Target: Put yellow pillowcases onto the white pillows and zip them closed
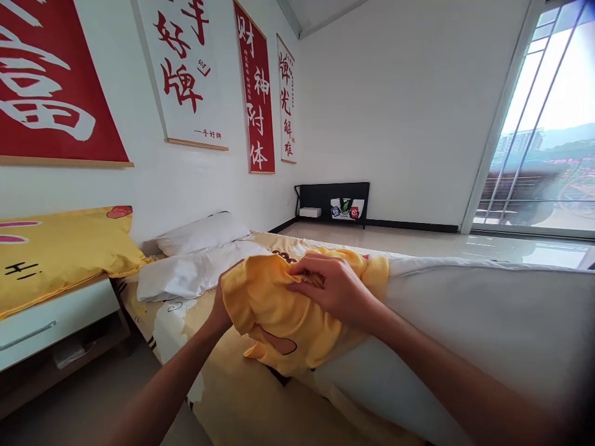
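A yellow pillowcase with a printed pattern is bunched around the near end of a large white pillow, which stretches off to the right. My right hand pinches a fold of the pillowcase between thumb and fingers. At the left edge of the cloth, my left hand grips it from behind, its fingers mostly hidden by the fabric. Beneath both hands lies a bed with a patterned yellow sheet.
White pillows lie at the head of the bed. On the left, a yellow pillow rests on a white bedside cabinet. A black low shelf stands by the far wall. A barred window is on the right.
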A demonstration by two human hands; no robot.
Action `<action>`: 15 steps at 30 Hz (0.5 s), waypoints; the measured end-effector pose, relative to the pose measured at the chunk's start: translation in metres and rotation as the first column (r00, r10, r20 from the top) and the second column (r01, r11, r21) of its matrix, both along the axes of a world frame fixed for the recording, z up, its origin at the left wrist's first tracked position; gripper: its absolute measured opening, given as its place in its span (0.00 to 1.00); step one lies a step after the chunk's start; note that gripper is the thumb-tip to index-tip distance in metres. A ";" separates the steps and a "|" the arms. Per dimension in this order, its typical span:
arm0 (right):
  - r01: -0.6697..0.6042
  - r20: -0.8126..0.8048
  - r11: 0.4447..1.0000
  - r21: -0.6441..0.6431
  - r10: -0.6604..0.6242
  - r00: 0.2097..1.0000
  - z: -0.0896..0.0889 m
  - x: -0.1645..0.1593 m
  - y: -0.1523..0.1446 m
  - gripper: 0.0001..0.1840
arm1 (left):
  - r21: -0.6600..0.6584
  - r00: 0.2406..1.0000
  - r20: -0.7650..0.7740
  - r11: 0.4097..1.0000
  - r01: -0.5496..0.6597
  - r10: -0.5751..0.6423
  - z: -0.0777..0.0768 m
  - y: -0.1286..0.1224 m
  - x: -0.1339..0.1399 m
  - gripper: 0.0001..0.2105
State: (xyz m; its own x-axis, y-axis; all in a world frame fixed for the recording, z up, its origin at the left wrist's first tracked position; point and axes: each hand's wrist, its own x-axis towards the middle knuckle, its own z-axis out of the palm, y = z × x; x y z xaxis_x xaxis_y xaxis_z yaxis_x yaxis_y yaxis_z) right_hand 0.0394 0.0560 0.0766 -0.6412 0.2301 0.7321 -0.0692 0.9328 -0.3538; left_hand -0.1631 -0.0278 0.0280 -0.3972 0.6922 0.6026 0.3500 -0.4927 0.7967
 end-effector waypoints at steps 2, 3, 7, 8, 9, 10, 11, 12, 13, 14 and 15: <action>0.036 0.002 0.999 -0.032 -0.036 0.999 0.001 -0.001 0.002 0.04 | 0.015 0.999 -0.006 0.999 0.052 -0.052 -0.005 -0.009 -0.004 0.13; 0.048 0.001 0.998 -0.043 -0.048 0.999 0.002 -0.002 0.002 0.05 | 0.022 0.996 -0.008 0.996 0.085 -0.085 -0.006 -0.014 -0.005 0.15; 0.081 -0.038 0.995 -0.062 -0.084 0.996 -0.002 -0.005 0.000 0.07 | -0.035 0.982 -0.112 0.988 0.149 -0.152 0.003 -0.026 0.008 0.17; 0.081 -0.047 0.995 -0.059 -0.084 0.995 -0.003 -0.006 -0.001 0.07 | -0.062 0.982 -0.133 0.990 0.126 -0.134 0.007 -0.028 0.014 0.15; 0.081 -0.050 0.995 -0.056 -0.084 0.995 -0.004 -0.007 -0.002 0.07 | -0.084 0.984 -0.140 0.991 0.101 -0.113 0.011 -0.028 0.019 0.12; 0.083 -0.045 0.995 -0.053 -0.086 0.995 -0.005 -0.007 -0.003 0.08 | -0.097 0.987 -0.128 0.991 0.090 -0.102 0.014 -0.028 0.023 0.11; 0.090 -0.034 0.995 -0.052 -0.092 0.995 -0.005 -0.006 -0.004 0.10 | -0.101 0.988 -0.098 0.989 0.105 -0.115 0.017 -0.028 0.026 0.10; 0.096 -0.011 0.994 -0.051 -0.096 0.995 -0.003 -0.005 -0.004 0.13 | -0.102 0.986 -0.062 0.984 0.145 -0.152 0.018 -0.027 0.028 0.10; 0.094 0.026 0.994 -0.051 -0.093 0.995 0.000 -0.003 -0.003 0.17 | -0.104 0.979 -0.020 0.974 0.199 -0.203 0.018 -0.025 0.028 0.11; 0.088 0.071 0.995 -0.055 -0.084 0.994 0.004 -0.001 0.000 0.20 | -0.101 0.968 0.022 0.962 0.252 -0.251 0.018 -0.024 0.026 0.11; 0.078 0.111 0.995 -0.063 -0.070 0.991 0.010 0.002 0.003 0.22 | -0.092 0.956 0.061 0.952 0.291 -0.286 0.016 -0.023 0.024 0.11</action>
